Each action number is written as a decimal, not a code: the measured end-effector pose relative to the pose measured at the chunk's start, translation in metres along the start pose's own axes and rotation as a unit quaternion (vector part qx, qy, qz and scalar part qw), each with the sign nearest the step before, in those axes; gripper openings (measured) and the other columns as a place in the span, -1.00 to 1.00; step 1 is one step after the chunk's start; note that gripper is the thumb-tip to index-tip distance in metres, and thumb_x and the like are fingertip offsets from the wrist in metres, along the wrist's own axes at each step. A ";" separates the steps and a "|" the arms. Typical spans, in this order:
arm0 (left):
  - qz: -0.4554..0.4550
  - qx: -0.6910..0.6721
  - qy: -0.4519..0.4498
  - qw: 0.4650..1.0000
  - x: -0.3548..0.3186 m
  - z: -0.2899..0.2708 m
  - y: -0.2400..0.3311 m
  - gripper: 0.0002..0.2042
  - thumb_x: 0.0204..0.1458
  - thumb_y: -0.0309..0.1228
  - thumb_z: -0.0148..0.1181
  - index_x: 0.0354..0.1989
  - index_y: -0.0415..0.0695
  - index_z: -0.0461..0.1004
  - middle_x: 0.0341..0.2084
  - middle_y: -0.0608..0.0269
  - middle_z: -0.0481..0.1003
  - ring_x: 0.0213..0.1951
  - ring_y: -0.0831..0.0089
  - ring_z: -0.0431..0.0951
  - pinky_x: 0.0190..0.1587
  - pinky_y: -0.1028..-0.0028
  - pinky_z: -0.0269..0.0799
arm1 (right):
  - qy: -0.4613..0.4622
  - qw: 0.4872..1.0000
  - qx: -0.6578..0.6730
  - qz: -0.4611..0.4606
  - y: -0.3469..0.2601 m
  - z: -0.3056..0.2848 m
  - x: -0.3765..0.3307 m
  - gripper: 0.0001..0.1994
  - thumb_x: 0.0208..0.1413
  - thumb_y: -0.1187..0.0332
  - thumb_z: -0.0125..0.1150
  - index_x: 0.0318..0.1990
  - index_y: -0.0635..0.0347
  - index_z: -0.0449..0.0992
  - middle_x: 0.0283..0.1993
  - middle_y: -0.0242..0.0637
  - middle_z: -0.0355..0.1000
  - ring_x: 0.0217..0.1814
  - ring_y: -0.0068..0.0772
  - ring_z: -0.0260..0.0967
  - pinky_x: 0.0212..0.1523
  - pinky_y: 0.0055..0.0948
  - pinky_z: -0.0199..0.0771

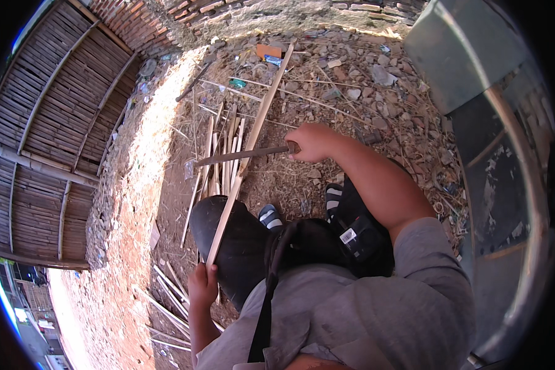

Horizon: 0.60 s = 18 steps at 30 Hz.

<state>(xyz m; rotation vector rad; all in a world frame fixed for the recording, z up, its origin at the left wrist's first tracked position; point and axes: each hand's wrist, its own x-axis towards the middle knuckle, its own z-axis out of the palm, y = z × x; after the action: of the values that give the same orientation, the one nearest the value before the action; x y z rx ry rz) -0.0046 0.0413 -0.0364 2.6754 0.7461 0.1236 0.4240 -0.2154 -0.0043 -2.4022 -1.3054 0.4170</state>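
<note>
The left hand [202, 285] is closed around the near end of a long pale bamboo strip [253, 139], which runs up and away across the person's dark trouser knee [228, 234] toward the stony ground [364, 80]. The right hand [311, 142] is clamped on the handle of a long dark knife [240, 155], whose blade lies crosswise over the strip about halfway along it, touching or just above it; which one cannot be told. Under the blade lies a small heap of split bamboo sticks [222, 163] on the dirt. More thin sticks [166, 290] lie near the left hand. A woven bamboo wall [49, 123] stands to the left, and a grey metal sheet [456, 55] to the right.
</note>
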 end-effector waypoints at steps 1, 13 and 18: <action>-0.006 -0.003 -0.004 1.000 0.001 -0.002 0.003 -0.57 0.27 -0.11 0.11 -0.48 -0.22 0.27 -0.63 -0.19 0.41 -0.45 -0.29 0.46 -0.42 -0.08 0.25 | -0.009 1.000 -0.015 -0.008 -0.003 -0.002 -0.001 -0.71 0.02 0.11 0.37 -0.23 0.10 0.57 -0.31 -0.14 0.54 -0.16 -0.02 0.54 -0.16 0.00 0.49; 0.017 0.048 0.034 0.998 -0.001 0.006 0.000 -0.61 0.24 -0.12 0.13 -0.44 -0.21 0.29 -0.64 -0.19 0.44 -0.50 -0.29 0.48 -0.45 -0.09 0.31 | -0.017 0.996 -0.064 -0.061 -0.022 0.009 -0.001 -0.70 0.00 0.12 0.38 -0.19 0.07 0.57 -0.27 -0.15 0.56 -0.13 0.00 0.54 -0.13 -0.01 0.51; 0.020 0.041 0.044 0.998 -0.001 0.006 0.004 -0.61 0.23 -0.11 0.15 -0.44 -0.19 0.29 -0.63 -0.17 0.44 -0.51 -0.27 0.49 -0.45 -0.09 0.31 | -0.058 0.998 0.030 0.025 0.022 0.024 0.023 -0.58 0.01 0.14 0.38 -0.01 0.15 0.55 -0.19 -0.09 0.58 -0.10 -0.01 0.55 -0.05 -0.07 0.53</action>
<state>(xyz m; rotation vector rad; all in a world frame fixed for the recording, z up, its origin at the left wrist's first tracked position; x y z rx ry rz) -0.0027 0.0359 -0.0403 2.7798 0.7389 0.2269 0.4416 -0.2025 -0.0376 -2.3953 -1.2651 0.6096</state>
